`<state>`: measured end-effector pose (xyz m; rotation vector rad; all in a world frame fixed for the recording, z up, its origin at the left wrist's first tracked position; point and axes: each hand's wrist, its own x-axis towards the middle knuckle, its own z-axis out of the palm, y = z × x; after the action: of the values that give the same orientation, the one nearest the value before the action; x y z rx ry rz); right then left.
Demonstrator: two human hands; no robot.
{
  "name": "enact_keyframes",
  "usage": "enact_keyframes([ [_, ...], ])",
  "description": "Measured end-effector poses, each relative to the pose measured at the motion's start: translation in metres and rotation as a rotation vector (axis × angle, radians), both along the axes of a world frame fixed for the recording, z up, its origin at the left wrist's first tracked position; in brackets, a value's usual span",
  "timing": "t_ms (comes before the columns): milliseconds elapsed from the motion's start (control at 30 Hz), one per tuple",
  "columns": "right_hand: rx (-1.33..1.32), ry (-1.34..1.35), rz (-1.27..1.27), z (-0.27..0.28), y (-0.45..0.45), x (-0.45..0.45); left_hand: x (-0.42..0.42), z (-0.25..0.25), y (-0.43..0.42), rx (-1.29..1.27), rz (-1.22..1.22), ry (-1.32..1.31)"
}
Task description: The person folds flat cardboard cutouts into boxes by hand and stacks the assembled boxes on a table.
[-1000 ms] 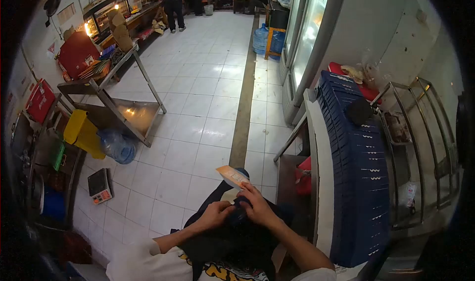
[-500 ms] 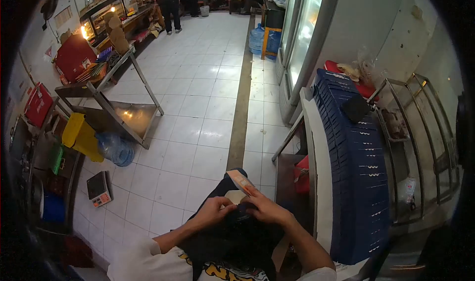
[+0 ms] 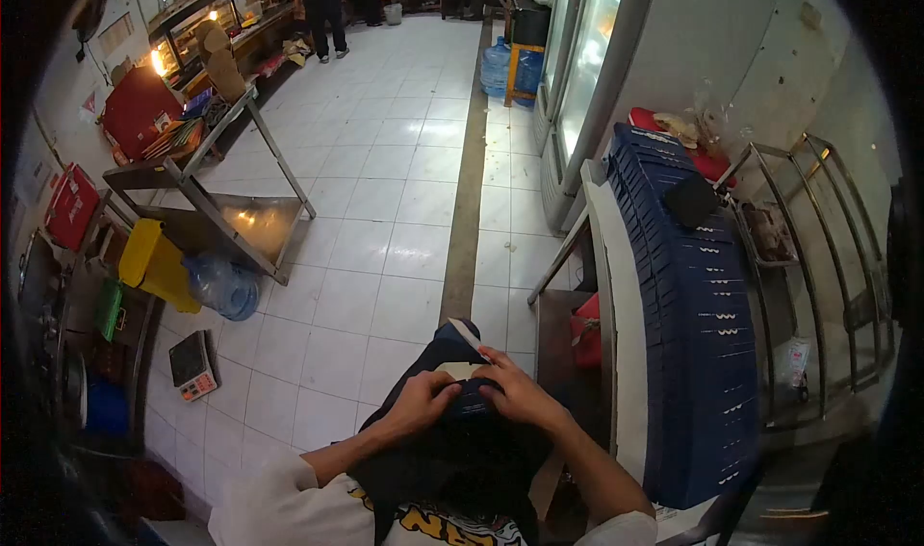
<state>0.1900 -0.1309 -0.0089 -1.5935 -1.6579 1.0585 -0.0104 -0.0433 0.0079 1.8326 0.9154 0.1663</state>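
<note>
My left hand is closed, its thumb and fingers pinching the left side of a small dark blue carton above my lap. Around the carton's right side, my right hand is closed too. White marks show on the blue face, and a cream-coloured flap shows just beyond it. A thin pale strip sticks up by my right fingers; its lower end is hidden. To my right lies a long stack of dark blue folded cartons with white wavy marks.
A black flat object rests on the stack. Metal racks stand at right, beside a glass-door fridge. On the left are a steel table, a yellow bin, a water bottle and a floor scale. People stand far back.
Both hands have shifted slightly upward in view with the carton, and more of its blue face shows. The strip has turned from its orange printed face to nearly edge-on.
</note>
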Motion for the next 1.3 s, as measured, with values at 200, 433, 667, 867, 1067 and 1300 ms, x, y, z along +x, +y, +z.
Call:
enact_keyframes([
  [200,0.018,-0.037,0.085,-0.002,-0.001,0.004,-0.002,-0.008,-0.003,0.042,-0.042,-0.055],
  [433,0.154,0.048,-0.336,0.014,0.002,0.003,0.003,-0.049,0.012,-0.001,0.429,-0.403],
  [667,0.044,0.353,-0.258,0.012,-0.001,-0.015,0.004,-0.019,0.03,-1.352,0.426,-0.837],
  [867,0.044,0.403,-0.296,0.008,0.006,-0.019,0.011,-0.024,0.038,-1.228,0.675,-0.983],
  [1067,-0.118,0.638,-0.235,-0.019,0.004,-0.022,0.01,0.0,0.053,-0.736,0.756,-0.935],
  [1300,0.037,0.251,-0.229,-0.013,0.02,0.003,0.018,-0.009,0.076,-0.461,0.586,-1.068],
])
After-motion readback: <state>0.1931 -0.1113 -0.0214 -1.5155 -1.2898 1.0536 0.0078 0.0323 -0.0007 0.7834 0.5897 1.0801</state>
